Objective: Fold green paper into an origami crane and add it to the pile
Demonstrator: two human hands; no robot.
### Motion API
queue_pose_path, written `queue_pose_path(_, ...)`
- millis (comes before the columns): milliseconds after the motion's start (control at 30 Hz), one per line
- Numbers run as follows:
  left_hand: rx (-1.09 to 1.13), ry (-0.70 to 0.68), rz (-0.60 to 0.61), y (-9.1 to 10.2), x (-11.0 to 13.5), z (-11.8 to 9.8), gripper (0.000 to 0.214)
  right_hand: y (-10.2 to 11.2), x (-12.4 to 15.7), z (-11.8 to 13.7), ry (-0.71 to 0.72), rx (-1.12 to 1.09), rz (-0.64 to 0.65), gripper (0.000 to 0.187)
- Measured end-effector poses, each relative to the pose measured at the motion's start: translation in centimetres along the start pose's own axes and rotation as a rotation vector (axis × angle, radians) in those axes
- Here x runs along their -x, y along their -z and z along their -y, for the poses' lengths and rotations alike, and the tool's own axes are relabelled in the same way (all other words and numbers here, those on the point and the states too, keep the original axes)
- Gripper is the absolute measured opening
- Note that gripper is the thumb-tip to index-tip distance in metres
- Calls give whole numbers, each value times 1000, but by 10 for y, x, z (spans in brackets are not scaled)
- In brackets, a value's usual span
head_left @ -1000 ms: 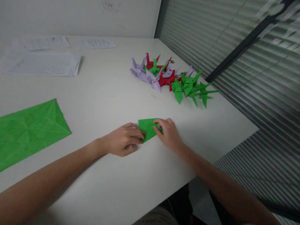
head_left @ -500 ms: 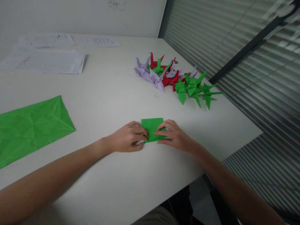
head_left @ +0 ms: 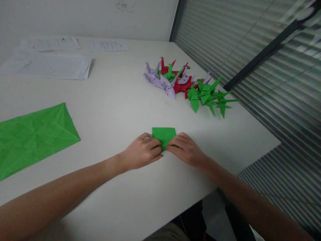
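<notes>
A small folded green paper (head_left: 164, 134) lies on the white table (head_left: 120, 100) in front of me. My left hand (head_left: 142, 154) presses on its near left edge with fingers curled together. My right hand (head_left: 186, 150) presses its near right edge, fingertips meeting those of the left hand over the paper. The near half of the paper is hidden under my fingers.
A large creased green sheet (head_left: 32, 135) lies at the left. A heap of folded paper cranes, lilac (head_left: 160, 80), red (head_left: 180, 85) and green (head_left: 208, 95), sits at the far right near the table edge. Printed papers (head_left: 47, 65) lie at the back left. Window blinds (head_left: 263, 67) run along the right.
Both hands slid toward me along the green paper and now meet at its near edge. The paper lies flatter and squarer than a second ago.
</notes>
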State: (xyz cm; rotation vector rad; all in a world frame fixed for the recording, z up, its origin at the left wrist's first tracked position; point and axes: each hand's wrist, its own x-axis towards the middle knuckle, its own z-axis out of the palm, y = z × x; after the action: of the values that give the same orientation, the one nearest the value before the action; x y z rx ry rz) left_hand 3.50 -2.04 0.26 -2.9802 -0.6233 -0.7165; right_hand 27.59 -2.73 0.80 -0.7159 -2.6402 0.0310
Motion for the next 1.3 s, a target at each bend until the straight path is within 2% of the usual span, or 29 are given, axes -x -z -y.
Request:
queue_pose_path(200, 36, -4, -9, -3, 3, 1, 28, -7, -1, 5, -54, -51, -9, 17)
queue_pose_path(333, 140, -17, -15, 1, 6, 7, 24, -4, -7, 7, -137, -103, 17, 21)
queue_pose_path(467, 285, -86, 77, 10, 10, 14, 17, 3, -16, 7, -211, -132, 114, 21)
queue_pose_path(600, 394, -56, 123, 16, 10, 20, 19, 11, -22, 6, -163, -69, 193, 19)
queue_pose_path(767, 506, -62, 146, 16, 11, 24, 32, 16, -26, 1, -163, -120, 274, 18)
queue_pose_path(900, 511, -66, 133, 15, 12, 25, 36, 15, -28, 2, -150, -52, 285, 15)
queue_pose_path(1067, 513, -75, 107, 13, 13, 25, 42, 16, -28, 6, -50, -48, 270, 14)
queue_pose_path(1300, 489, -100, 100, 12, 12, 26, 41, 15, -32, 12, -4, 49, 322, 20)
